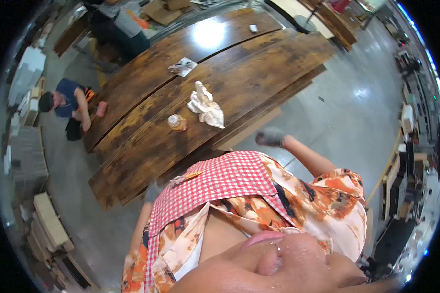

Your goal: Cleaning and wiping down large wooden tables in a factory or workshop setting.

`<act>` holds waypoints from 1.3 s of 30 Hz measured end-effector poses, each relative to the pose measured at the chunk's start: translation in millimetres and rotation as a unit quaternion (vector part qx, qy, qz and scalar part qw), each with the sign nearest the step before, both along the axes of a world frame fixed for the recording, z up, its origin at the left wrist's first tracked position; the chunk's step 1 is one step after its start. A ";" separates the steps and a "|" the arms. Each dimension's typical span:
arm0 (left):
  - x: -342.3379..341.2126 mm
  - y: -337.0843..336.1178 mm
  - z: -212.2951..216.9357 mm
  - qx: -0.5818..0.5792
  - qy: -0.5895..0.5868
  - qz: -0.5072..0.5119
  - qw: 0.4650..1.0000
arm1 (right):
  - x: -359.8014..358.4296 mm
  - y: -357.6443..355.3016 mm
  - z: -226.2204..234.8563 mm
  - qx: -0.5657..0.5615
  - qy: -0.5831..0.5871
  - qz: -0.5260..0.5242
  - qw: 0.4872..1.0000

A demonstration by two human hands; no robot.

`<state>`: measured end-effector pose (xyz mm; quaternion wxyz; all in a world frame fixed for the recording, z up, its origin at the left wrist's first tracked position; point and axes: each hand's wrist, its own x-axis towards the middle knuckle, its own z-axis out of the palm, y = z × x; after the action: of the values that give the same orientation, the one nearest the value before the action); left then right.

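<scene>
My right hand [270,137], in a grey glove, hangs beside the near edge of the stacked brown wooden boards [146,151]. It is blurred, and its fingers cannot be made out. Mostly hidden by my red checked apron [220,178], my left hand [153,191] shows only a bit of grey glove near the boards' near left end. On the boards lies a crumpled white cloth [208,108] with brownish stains. A small bottle [177,123] with a white cap and amber contents stands left of the cloth. Farther back is a silvery packet [183,67].
A small white object [253,28] lies at the boards' far end. To the left, a co-worker [68,100] bends at the boards' edge, near a pinkish-red block [101,108]. Cardboard boxes [164,10] sit at the back. Grey concrete floor [347,97] extends on the right.
</scene>
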<state>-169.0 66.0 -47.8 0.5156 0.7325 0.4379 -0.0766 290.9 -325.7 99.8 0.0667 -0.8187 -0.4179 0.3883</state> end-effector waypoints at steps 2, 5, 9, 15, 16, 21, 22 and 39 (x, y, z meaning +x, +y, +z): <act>-16.1 -24.4 21.3 0.027 0.045 -0.021 0.998 | -40.3 -146.5 -144.0 0.049 -0.111 0.053 0.991; -55.7 -37.0 34.6 0.028 0.082 0.024 0.996 | -138.4 -210.3 -121.2 0.034 0.087 -0.066 0.993; -58.9 -43.0 42.5 0.025 0.088 0.029 0.995 | -208.7 -222.4 -40.0 -0.073 0.246 -0.235 0.938; -65.6 -50.7 46.2 0.021 0.094 0.023 0.995 | -228.0 -229.7 -8.8 -0.101 0.274 -0.273 0.917; -68.3 -52.2 47.2 0.020 0.094 0.023 0.995 | -226.7 -229.1 -7.2 -0.104 0.276 -0.273 0.916; -75.3 -54.9 54.4 0.024 0.098 0.019 0.995 | -219.2 -223.9 -0.8 -0.116 0.286 -0.258 0.915; -75.4 -56.1 54.7 0.022 0.099 0.018 0.995 | -217.5 -222.7 0.3 -0.119 0.288 -0.254 0.916; -100.0 -130.2 95.3 0.013 0.137 0.072 0.988 | -123.1 -165.3 0.6 -0.212 0.325 -0.085 0.918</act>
<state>-269.0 -64.2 47.5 0.4459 0.6880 0.5569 -0.1329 167.8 -491.0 100.4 0.0564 -0.6745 -0.2101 0.7055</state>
